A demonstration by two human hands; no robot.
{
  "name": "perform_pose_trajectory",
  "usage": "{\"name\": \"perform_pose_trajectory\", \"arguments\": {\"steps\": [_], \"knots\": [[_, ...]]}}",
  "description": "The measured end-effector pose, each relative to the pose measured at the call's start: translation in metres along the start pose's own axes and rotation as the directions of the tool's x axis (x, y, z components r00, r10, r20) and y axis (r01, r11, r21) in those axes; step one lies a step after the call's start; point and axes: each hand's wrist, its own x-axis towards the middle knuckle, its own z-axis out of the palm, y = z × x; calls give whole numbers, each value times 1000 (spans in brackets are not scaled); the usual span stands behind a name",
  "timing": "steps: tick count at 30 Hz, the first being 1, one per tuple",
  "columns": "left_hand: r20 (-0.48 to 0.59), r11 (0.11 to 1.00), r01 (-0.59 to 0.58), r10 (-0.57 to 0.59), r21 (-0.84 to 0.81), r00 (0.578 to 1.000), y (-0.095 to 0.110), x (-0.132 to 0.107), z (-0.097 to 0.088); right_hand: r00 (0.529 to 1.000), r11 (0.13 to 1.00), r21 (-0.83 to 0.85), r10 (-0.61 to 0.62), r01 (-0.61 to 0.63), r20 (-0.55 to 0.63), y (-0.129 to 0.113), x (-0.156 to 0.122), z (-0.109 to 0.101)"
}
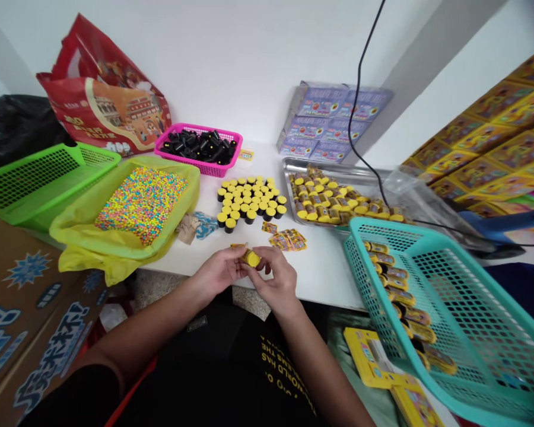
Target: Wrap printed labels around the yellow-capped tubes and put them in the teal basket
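Note:
Near the table's front edge, my left hand and my right hand are both closed around one small tub with a yellow lid. The lid faces up toward me; fingers hide most of its side. Just beyond my right hand lie several small printed yellow labels, with a single label beside them. Further back, a cluster of black tubs with yellow lids stands upright on the white table.
Candy fills a yellow bag-lined basket at left, by a green basket. Black tubs are in a pink basket. Labelled tubs lie in a metal tray and a teal basket. A black cable hangs over the tray.

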Motion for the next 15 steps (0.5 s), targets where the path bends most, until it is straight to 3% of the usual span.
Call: {"name": "perform_pose_trajectory", "arguments": {"steps": [5,11,15], "knots": [[18,998,-60,60,15,998,5,0,5,998,998,-20,-54,54,20,2,-1,-2],[-42,998,-2,-1,-68,999,1,0,9,953,928,-236,-301,288,-19,12,-6,4],[-83,994,29,-38,-109,996,-3,1,10,972,962,-146,-235,230,-21,13,-6,4]]}}
